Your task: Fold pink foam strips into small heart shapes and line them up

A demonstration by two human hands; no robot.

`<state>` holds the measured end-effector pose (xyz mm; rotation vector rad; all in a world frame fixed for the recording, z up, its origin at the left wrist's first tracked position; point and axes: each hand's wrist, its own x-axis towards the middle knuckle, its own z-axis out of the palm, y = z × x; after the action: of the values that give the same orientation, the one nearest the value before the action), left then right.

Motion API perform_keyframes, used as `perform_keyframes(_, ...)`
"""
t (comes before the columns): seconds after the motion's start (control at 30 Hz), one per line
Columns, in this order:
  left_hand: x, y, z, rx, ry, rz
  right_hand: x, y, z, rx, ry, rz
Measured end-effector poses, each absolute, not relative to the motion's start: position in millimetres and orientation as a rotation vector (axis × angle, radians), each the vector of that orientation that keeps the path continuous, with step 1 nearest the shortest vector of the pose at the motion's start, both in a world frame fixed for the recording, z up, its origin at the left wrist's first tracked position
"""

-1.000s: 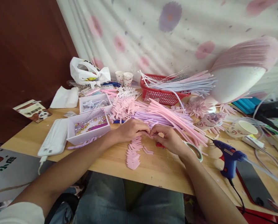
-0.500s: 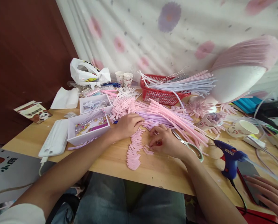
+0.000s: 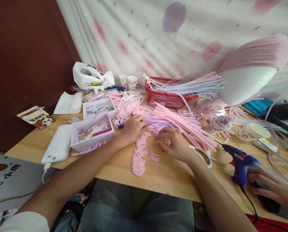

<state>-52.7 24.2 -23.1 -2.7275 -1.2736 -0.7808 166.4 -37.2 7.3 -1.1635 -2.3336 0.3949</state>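
Observation:
A row of short, bent pink pipe-cleaner pieces (image 3: 138, 156) runs down the tabletop between my hands, overlapping like a braid. At its far end, my left hand (image 3: 134, 129) has its fingers bent together on a small pink piece; the fingertips are partly hidden. My right hand (image 3: 171, 142) hovers to the right of the row, fingers curled, with a gap between thumb and index finger and nothing visible in it. Just below it lies a small group of bent pink pieces (image 3: 154, 155). Scissors (image 3: 202, 157) lie partly behind my right wrist.
Pink pipe cleaners (image 3: 180, 120) lie behind my hands. A red basket (image 3: 163, 98) stands farther back. White boxes (image 3: 73, 141) with beads are on the left. On the right, another person's hand (image 3: 272, 185) is beside a blue glue gun (image 3: 240, 162) and over a phone (image 3: 283, 211).
My right hand has lifted slightly away from the small pink group, uncovering it. My left hand stays at the row's far end, its fingers shifted. The other person's hand has moved left toward the glue gun.

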Motion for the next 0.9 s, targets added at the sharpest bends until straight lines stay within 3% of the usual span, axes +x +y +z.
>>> perform_keyframes(0.3, -53, 26, -23, -2.575, -1.406, -0.611, 164, -38, 5, -1.258, -2.308, 0.246)
perform_keyframes(0.67, -52, 10, -9, -2.689, -1.413, -0.913, 162, -35, 3, -1.143, -2.029, 0.183)
perform_keyframes(0.9, -40, -6, -12, -2.982, -0.941, -1.154, 160, -39, 0, -1.1, -2.033, 0.263)
